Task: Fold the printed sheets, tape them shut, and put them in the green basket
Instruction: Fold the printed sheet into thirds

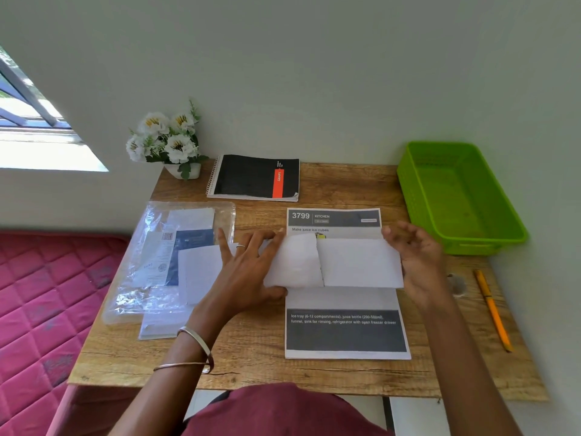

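2 sheets mid-frame: 1 flat printed sheet w/ dark bands point(345, 328), and 1 folded white sheet point(355, 262) across it. L hand point(248, 272) lay spread, fingers straight, pressing the fold's left end. R hand point(415, 259) was relaxed, unclenched, touching its right edge. 1 green plastic basket point(418, 196) sat upper right, 1 yellow pen point(492, 306) at right. Clear plastic sleeve point(141, 278) at left held papers, no. unclear.

bright daylight from window point(37, 133) at left, overexposed; soft shadows; wide-angle bending at edges; hands slightly blurred.
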Motion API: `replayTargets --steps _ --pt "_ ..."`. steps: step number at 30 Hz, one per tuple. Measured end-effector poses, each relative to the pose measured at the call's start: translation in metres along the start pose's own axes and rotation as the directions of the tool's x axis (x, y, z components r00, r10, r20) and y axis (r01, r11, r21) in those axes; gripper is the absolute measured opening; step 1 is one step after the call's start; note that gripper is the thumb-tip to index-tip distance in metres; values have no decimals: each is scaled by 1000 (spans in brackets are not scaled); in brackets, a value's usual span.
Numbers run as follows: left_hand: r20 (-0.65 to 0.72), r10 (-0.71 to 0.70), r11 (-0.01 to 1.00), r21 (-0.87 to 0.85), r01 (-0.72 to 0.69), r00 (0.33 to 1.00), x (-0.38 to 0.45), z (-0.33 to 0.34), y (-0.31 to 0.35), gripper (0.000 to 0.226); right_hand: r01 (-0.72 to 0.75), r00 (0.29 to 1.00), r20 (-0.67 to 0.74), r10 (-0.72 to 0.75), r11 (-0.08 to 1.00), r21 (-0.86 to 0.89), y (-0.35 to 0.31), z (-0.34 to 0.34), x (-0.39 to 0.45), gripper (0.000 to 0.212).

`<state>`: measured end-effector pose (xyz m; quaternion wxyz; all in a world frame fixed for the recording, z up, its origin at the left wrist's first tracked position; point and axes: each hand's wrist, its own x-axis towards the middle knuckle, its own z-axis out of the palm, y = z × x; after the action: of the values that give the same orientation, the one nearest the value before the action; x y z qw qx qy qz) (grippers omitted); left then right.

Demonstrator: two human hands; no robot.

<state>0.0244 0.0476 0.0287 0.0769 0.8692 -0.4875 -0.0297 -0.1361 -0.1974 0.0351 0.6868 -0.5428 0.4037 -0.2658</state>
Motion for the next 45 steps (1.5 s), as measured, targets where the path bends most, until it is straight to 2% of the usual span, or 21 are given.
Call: replayTargets --steps 4,7,14,16,18,20,23,25,27,28,31,35,38,43,45 --pt "10 16 1000 9 -16 1000 -1 3 0 103 -73 983 -175 62 996 -58 22 5 -15 46" --pt "25 35 999 32 -36 999 -1 2 2 102 -36 976 -217 15 995 -91 20 8 -20 34" --pt "84 74 997 26 -77 994 1 4 14 102 124 992 33 -119 968 -217 8 35 -29 11" --pt "66 62 998 21 -64 996 1 3 14 102 172 984 95 -150 935 -311 11 46 -33 25" --pt "44 44 999 5 -44 998 0 1 12 102 242 969 150 -195 856 -457 15 54 -39 43" --pt "26 28 1000 -6 -28 999 -1 -1 10 103 263 965 109 -240 842 -470 18 57 -47 52" --pt "2 13 1000 -14 -13 1000 -1 -1 7 103 283 949 -24 -316 879 -385 20 58 -60 33" --pt "-3 14 1000 -11 -14 1000 -1 0 7 103 325 935 -16 -354 874 -362 23 57 -66 17" --pt "0 23 1000 -7 -23 1000 1 1 8 103 367 926 56 -374 853 -371 26 57 -69 8" --pt "-1 26 1000 -13 -26 1000 1 2 9 104 382 922 102 -373 842 -381 28 57 -68 9" --pt "4 31 999 -22 -31 1000 3 2 12 104 371 925 236 -296 833 -410 31 60 -66 30" --pt "4 35 998 -57 -35 999 5 1 15 99 209 948 310 -69 871 -445 36 66 -62 33" --pt "6 38 994 -106 -37 999 8 6 17 91 88 921 382 76 915 -394 40 68 -58 31" --pt "-16 63 975 -214 -65 998 11 12 19 80 75 890 452 55 961 -265 47 69 -52 44" --pt "-27 60 961 -268 -65 998 12 13 18 80 71 887 459 48 969 -237 44 68 -50 39"
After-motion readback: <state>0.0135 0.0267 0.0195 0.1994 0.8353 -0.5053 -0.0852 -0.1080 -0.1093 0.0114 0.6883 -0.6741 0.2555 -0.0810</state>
